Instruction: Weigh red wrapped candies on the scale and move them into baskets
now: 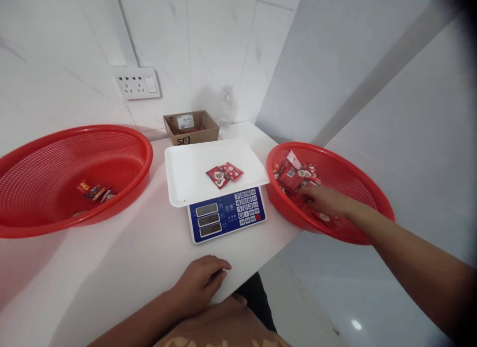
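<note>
The left hand [204, 282] lies loose and empty, whether the right hand [323, 200] grips packets [292, 178] I cannot tell, and pressing might tip the right basket [359, 190], seemingly overhanging the table [156, 257].

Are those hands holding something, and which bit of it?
The left hand, by the table, shows nothing held. The right hand is among packets in the right basket; whether it grips one, or where, can't be told.
</note>
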A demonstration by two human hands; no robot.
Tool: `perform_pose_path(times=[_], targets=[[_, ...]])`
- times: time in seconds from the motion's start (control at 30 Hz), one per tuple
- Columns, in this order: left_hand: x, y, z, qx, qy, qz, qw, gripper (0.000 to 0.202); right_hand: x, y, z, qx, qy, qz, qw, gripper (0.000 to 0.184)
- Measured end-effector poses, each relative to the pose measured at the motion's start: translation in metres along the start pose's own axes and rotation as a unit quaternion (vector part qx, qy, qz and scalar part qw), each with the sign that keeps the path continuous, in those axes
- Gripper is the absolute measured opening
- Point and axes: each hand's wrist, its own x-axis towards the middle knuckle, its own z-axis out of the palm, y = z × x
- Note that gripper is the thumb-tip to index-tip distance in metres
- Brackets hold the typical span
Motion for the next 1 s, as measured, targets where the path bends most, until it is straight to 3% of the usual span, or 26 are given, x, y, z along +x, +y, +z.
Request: perform_pose_path(times=[0.1, 0.2, 0.3, 0.4, 0.57, 0.83, 1.0], targets=[[0.000, 0.001, 0.000, -0.002, -0.001, -0.004, 1.000, 0.025, 0.003, 0.000, -0.021, 0.001, 0.000, 0.004, 1.000, 0.013], [0.000, 0.001, 0.001, -0.005, 0.001, -0.007, 1.000, 0.025, 0.009, -0.016, -0.039, 0.050, 0.098, -0.014, 0.994, 0.013], [0.000, 0.002, 0.001, -0.009, 0.003, -0.010, 1.000, 0.026, 0.021, -0.047, -0.045, 0.121, 0.173, -0.074, 0.975, 0.013], [-0.001, 0.004, 0.000, -0.007, 0.005, -0.013, 1.000, 0.026, 0.039, -0.084, -0.037, 0.166, 0.167, -0.145, 0.961, 0.014], [-0.001, 0.006, -0.001, -0.006, 0.011, -0.017, 1.000, 0.026, 0.066, -0.123, -0.018, 0.155, 0.117, -0.164, 0.967, 0.020], [-0.001, 0.006, -0.002, -0.010, 0.007, -0.018, 1.000, 0.024, 0.063, -0.124, -0.023, 0.166, 0.177, -0.181, 0.953, 0.009], [-0.001, 0.007, -0.003, -0.004, 0.005, -0.019, 1.000, 0.024, 0.066, -0.118, -0.019, 0.174, 0.190, -0.193, 0.947, 0.014]])
